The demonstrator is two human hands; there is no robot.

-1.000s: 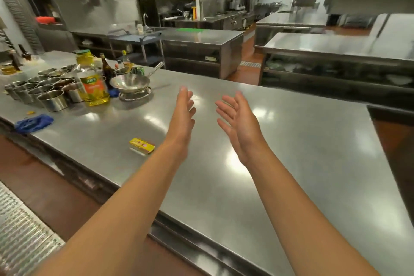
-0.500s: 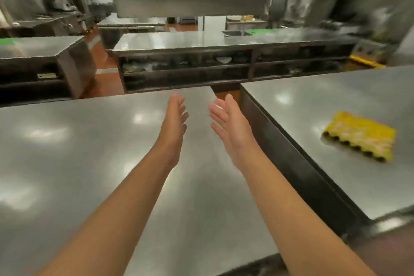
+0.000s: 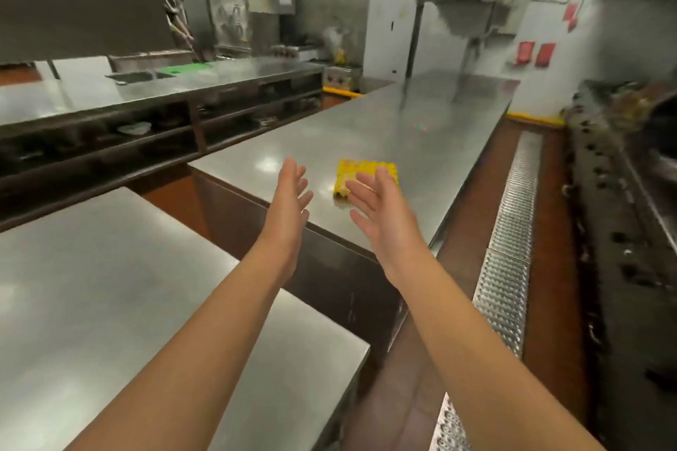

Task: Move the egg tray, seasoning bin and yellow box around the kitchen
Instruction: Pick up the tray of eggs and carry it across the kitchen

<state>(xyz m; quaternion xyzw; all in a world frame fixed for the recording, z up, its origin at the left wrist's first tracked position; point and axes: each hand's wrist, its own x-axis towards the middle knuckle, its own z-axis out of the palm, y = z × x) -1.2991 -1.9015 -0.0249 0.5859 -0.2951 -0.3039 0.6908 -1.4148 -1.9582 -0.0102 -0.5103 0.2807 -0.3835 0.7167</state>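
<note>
A yellow egg tray (image 3: 361,172) lies flat on a long steel counter (image 3: 421,121) ahead of me, near that counter's front end. Both arms reach forward with palms facing each other. My left hand (image 3: 291,194) is held up in the air, fingers straight, to the left of the tray and holding nothing. My right hand (image 3: 377,207) is also spread and empty; it hangs in front of the tray and hides the tray's near right part. Neither hand touches the tray. The seasoning bin and the yellow box are out of view.
A second steel table (image 3: 110,286) fills the lower left, with a gap between it and the tray's counter. A floor aisle with a metal drain grate (image 3: 509,242) runs on the right beside a dark stove line (image 3: 622,212). Shelved counters stand at the back left.
The view has swung right, away from the table with the oil bottle, tins and small yellow box. The egg tray has come to the middle. Both hands stay open and raised, now nearer the tray.
</note>
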